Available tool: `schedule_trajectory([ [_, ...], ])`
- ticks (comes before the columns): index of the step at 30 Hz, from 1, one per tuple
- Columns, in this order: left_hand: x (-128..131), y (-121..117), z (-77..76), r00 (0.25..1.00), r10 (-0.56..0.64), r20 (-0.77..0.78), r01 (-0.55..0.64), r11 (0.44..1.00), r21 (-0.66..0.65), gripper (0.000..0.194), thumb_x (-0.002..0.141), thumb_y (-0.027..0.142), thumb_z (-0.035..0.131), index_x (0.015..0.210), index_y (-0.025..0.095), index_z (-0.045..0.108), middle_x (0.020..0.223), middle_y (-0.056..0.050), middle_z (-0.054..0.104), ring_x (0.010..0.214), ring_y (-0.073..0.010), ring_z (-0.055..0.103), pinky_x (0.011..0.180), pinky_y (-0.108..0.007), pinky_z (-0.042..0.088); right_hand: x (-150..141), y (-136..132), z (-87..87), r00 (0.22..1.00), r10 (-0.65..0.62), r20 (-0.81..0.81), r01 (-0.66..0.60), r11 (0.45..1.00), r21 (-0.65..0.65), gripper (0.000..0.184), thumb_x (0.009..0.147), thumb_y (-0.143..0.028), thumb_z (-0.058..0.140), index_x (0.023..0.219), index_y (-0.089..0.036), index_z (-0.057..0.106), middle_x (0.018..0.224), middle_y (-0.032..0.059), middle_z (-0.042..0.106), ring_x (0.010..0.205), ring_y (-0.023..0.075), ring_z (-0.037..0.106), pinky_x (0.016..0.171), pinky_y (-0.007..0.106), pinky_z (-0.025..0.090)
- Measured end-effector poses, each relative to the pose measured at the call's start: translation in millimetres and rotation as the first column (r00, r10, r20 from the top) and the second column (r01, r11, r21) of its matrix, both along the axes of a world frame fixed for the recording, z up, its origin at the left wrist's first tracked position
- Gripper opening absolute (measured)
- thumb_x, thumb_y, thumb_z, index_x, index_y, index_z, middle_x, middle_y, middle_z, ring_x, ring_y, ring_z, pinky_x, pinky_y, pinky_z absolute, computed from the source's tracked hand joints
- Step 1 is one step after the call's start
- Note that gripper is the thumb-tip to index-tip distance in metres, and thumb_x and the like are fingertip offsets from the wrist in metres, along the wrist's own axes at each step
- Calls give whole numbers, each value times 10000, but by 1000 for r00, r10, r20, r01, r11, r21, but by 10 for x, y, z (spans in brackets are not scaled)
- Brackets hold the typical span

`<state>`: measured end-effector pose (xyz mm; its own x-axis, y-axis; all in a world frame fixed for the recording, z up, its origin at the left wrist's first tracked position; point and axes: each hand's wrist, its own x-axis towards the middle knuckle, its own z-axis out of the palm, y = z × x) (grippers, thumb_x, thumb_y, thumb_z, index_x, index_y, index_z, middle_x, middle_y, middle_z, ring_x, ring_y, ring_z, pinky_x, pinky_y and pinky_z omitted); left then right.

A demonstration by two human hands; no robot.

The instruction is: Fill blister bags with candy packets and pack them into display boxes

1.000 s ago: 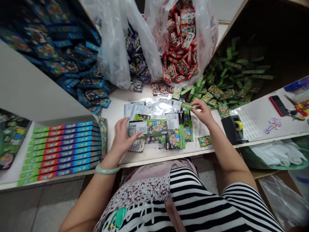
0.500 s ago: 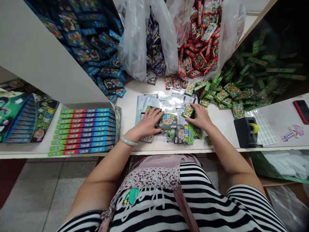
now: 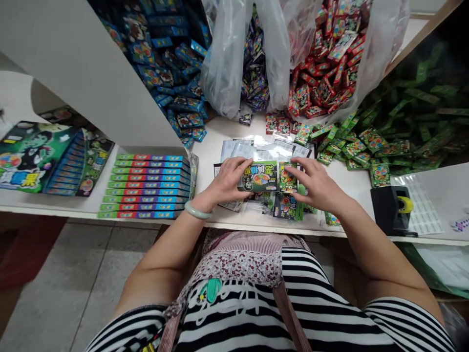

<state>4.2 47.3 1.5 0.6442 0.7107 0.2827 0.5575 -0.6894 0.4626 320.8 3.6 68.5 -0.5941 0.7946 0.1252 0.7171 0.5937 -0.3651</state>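
Note:
A green-and-black printed candy packet (image 3: pixel 261 177) lies across the pile in front of me. My left hand (image 3: pixel 231 180) grips its left end, with fingers on the top edge and the thumb along the bottom. At the packet's right end stands a small green candy box (image 3: pixel 287 177), held between the thumb and fingers of my right hand (image 3: pixel 318 185). Whether the box is partly inside the packet, I cannot tell. Below them lie more printed packets (image 3: pixel 287 208) and clear plastic sleeves (image 3: pixel 269 149).
Blue boxes (image 3: pixel 183 105) spill at the back left. Plastic bags hold purple boxes (image 3: pixel 254 73) and red boxes (image 3: pixel 326 83). Loose green boxes (image 3: pixel 361 144) heap at the right, near a black tape dispenser (image 3: pixel 386 210). Striped multicoloured packs (image 3: pixel 146 186) line the left, beside a display carton (image 3: pixel 36 156).
My right hand has brought the small green box from the back right down to the packet's right end. My left hand has closed on the packet's left end. The view has shifted left.

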Motion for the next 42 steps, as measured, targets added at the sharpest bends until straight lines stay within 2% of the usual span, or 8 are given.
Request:
schedule_trajectory([
  [4,-44,-32,19,999,2,-47,-1,1000,15,955,718,486,780,1516,178,355,1381,-193,481,1282,-379,462,1112,-533,360,26,20,22,990,139,-8,-140,987,-83,622,833,-293,689,1422,-259,492,1432,165,476,1300,371,475,1067,583,432],
  [14,-10,-95,-26,986,-160,45,161,986,-32,912,727,456,796,1503,230,372,1379,-169,494,1271,-361,481,1091,-535,408,17,129,22,982,186,4,-183,968,-174,630,807,-331,728,1401,-226,546,1396,170,515,1280,354,514,1060,563,458],
  [23,6,-43,2,988,-154,14,155,986,-66,931,743,499,778,1517,222,341,1363,-167,495,1254,-357,496,1061,-536,460,13,215,-96,992,123,-42,-128,975,-182,629,810,-320,759,1399,-239,556,1405,163,504,1305,361,497,1071,564,459],
  [28,16,-82,-32,996,-82,19,83,995,-53,965,733,527,791,1523,213,333,1346,-173,495,1249,-362,505,1054,-548,471,-95,189,-137,982,83,-170,-112,979,-168,840,808,-485,778,1512,-239,391,1481,180,448,1366,363,449,1109,562,432],
  [32,-12,-134,-91,998,19,56,-18,1000,-15,965,735,521,791,1523,211,327,1347,-173,488,1258,-358,505,1062,-547,470,-153,105,-161,970,-11,-243,-10,996,-84,567,944,-499,599,1443,-268,461,1375,135,586,1400,343,423,1170,622,313],
  [35,-22,-151,-138,997,52,54,-51,998,-22,955,738,516,789,1521,220,328,1345,-166,488,1252,-354,511,1059,-548,476,-170,149,-172,975,-10,-224,-32,983,-182,446,999,-429,505,1430,-312,480,1342,79,643,1461,333,357,1196,692,158],
  [39,-13,-160,-177,995,58,86,-56,998,-20,956,741,505,797,1523,227,322,1336,-160,494,1241,-346,519,1051,-546,485,-178,399,-192,911,-121,-394,-80,885,-459,486,973,-455,511,1411,-245,498,1214,105,705,1238,292,601,1105,586,400],
  [42,-3,-170,-170,989,108,99,-108,994,-4,959,737,478,807,1523,221,322,1336,-159,496,1252,-348,511,1060,-544,481,-279,510,-244,873,-212,-439,7,905,-424,430,951,-437,529,1314,-210,572,1135,106,721,1143,276,638,1079,550,424],
])
